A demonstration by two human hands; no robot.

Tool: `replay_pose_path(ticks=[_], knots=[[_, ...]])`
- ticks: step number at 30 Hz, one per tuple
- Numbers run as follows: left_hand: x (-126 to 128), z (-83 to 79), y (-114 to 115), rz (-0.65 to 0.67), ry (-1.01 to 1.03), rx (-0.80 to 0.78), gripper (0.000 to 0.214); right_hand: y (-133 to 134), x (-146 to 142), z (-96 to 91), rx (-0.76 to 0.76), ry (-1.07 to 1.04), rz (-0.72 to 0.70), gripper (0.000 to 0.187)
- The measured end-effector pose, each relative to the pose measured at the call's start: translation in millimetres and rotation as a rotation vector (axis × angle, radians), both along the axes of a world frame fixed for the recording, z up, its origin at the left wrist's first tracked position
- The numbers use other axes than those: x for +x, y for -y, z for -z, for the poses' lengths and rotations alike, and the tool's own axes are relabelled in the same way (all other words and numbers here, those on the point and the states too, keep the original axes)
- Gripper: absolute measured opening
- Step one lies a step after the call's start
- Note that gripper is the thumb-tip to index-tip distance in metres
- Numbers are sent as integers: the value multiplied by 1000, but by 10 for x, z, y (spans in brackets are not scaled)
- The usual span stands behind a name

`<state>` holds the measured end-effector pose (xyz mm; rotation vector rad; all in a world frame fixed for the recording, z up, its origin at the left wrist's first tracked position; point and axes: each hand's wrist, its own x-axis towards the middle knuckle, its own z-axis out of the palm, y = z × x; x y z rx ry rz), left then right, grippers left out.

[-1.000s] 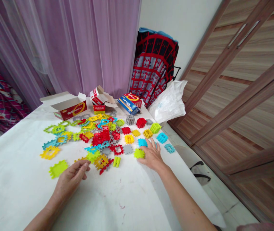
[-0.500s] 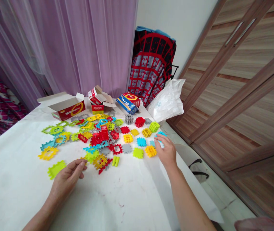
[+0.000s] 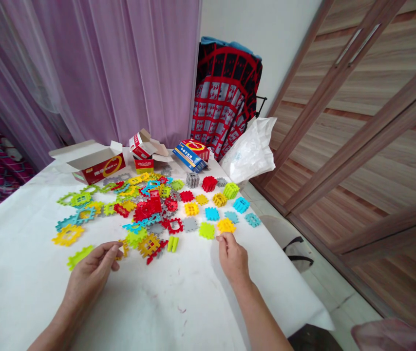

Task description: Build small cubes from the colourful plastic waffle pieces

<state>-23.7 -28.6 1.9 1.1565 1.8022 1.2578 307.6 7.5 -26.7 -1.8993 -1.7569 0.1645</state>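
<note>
My left hand (image 3: 94, 267) is over the near left of the table, its thumb and fingers closed together. Whether anything is between them is hidden. Just past its fingertips is a yellow openwork piece (image 3: 123, 247), and a lime green notched square (image 3: 79, 257) is partly behind the hand. My right hand (image 3: 233, 257) is closed with nothing showing in its fingers, its tips just in front of a yellow notched square (image 3: 226, 225). To that square's left lies a lime square (image 3: 207, 230). Farther right are a blue stack (image 3: 241, 204) and a teal square (image 3: 253, 220).
A loose heap of interlocking pieces (image 3: 147, 209) covers the table's middle. Behind it stand an open red box (image 3: 100, 168), a smaller box (image 3: 144, 165) and a blue box (image 3: 189, 157). A white plastic bag (image 3: 250, 153) is at the right back edge, near the wooden wardrobe (image 3: 376, 122).
My right hand has come away from the blue pieces at the right edge, moving left and towards me, and its fingers have closed. The blue stack shows fully. My left hand has barely moved.
</note>
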Motion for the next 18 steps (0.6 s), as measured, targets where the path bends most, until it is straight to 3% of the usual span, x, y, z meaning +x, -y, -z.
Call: replay_pose_path(ticks=[18], knots=[[30,-52,-9,-38,41,-18,52,-58,5,103,34,76,-18,36]])
